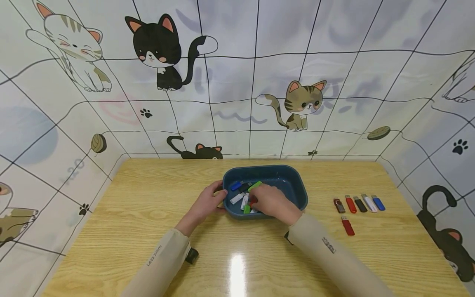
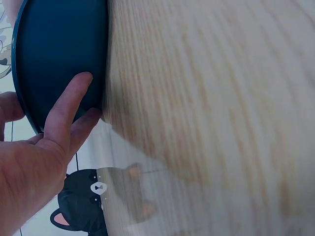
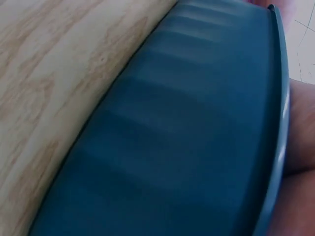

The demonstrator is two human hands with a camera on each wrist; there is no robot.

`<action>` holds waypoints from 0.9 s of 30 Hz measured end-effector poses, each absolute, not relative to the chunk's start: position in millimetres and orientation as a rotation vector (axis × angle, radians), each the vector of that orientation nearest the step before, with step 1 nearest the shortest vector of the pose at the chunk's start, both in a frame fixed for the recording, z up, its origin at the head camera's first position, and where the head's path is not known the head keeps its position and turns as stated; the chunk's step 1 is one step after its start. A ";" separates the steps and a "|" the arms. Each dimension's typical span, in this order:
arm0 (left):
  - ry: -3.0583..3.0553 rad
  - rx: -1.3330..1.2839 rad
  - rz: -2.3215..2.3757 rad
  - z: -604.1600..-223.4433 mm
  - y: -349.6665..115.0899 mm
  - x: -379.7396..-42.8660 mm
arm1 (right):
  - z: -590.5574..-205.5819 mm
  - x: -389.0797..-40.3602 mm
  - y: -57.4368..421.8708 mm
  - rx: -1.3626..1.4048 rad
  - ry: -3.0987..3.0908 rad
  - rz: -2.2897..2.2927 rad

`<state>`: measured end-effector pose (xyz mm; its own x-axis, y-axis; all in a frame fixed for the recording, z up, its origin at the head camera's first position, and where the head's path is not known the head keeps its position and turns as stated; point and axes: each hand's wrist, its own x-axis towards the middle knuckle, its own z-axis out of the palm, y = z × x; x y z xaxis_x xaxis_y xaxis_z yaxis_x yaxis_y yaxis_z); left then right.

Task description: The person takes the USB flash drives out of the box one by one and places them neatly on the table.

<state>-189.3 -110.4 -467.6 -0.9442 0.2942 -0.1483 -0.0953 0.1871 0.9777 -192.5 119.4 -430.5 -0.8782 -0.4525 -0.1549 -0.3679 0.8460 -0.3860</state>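
A dark blue plastic bin [image 1: 293,181] sits on the table with several USB flash drives lying loose at its left side. Among them are a blue drive [image 1: 236,185], a white drive [image 1: 236,198] and a bright green drive [image 1: 255,185]. My left hand [image 1: 208,199] holds the bin's left end, thumb at the rim; in the left wrist view its fingers [image 2: 66,105] lie along the outer wall. Over the front rim, my right hand [image 1: 272,200] reaches down into the drives, close to a red one. Its fingertips are largely hidden, and the right wrist view shows mostly the bin's outer wall [image 3: 167,128].
Right of the bin, several flash drives lie in a row, from a dark red one [image 1: 339,205] to a blue one [image 1: 378,203]. Below the row lies another red drive [image 1: 347,226]. A cat-patterned curtain [image 1: 237,115] stands behind the wooden table [image 1: 156,181].
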 end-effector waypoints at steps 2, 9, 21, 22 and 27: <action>2.167 0.184 1.823 -467.8 -110.1 -189.1 | -431.2 -192.9 118.2 -0.630 2.782 -0.503; 2.166 0.202 1.823 -467.2 -110.6 -188.5 | -431.7 -195.9 116.8 -0.648 2.789 -0.475; 2.134 0.212 1.836 -468.6 -111.0 -189.3 | -436.7 -202.5 121.4 -0.622 2.822 -0.437; 2.135 0.215 1.837 -468.4 -110.9 -189.2 | -437.0 -203.3 122.8 -0.614 2.820 -0.442; 2.142 0.219 1.837 -467.6 -110.8 -188.5 | -437.6 -206.5 131.2 -0.582 2.811 -0.466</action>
<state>-188.5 -110.8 -467.6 -0.9402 0.3131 -0.1342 -0.0850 0.1658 0.9825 -206.5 131.2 -437.6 -0.8937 -0.4189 -0.1605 -0.3447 0.8703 -0.3519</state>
